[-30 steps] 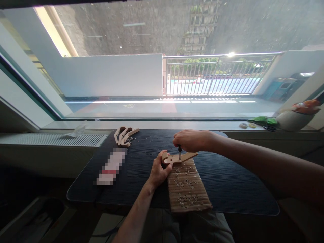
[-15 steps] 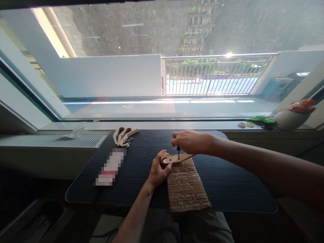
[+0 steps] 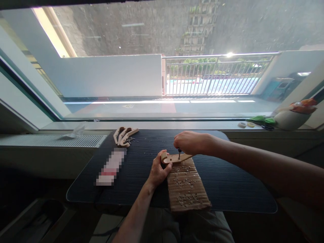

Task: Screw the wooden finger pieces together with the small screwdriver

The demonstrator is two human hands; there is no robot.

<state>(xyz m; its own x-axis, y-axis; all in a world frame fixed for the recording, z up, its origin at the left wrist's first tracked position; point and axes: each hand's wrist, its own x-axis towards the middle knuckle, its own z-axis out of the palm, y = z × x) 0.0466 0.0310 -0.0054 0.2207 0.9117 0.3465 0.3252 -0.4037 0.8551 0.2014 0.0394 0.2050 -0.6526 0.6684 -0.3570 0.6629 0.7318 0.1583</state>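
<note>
A hook-shaped wooden piece (image 3: 174,158) lies across the far end of a cardboard sheet (image 3: 186,185) strewn with wood chips. My left hand (image 3: 159,170) grips the curled left end of the piece, fingers closed round it. My right hand (image 3: 188,142) is closed over a small dark hand tool (image 3: 179,153) that stands upright with its tip in the wood.
The work sits on a dark ribbed table (image 3: 227,185) under a wide window. Several more wooden hook pieces (image 3: 124,135) lie at the table's far left corner, with a blurred white and red packet (image 3: 111,167) nearer. Tape rolls, scissors and green cloth (image 3: 260,121) rest on the sill at right.
My right hand has shifted slightly on the tool, turning over the wooden piece. My left hand and the piece stay in place.
</note>
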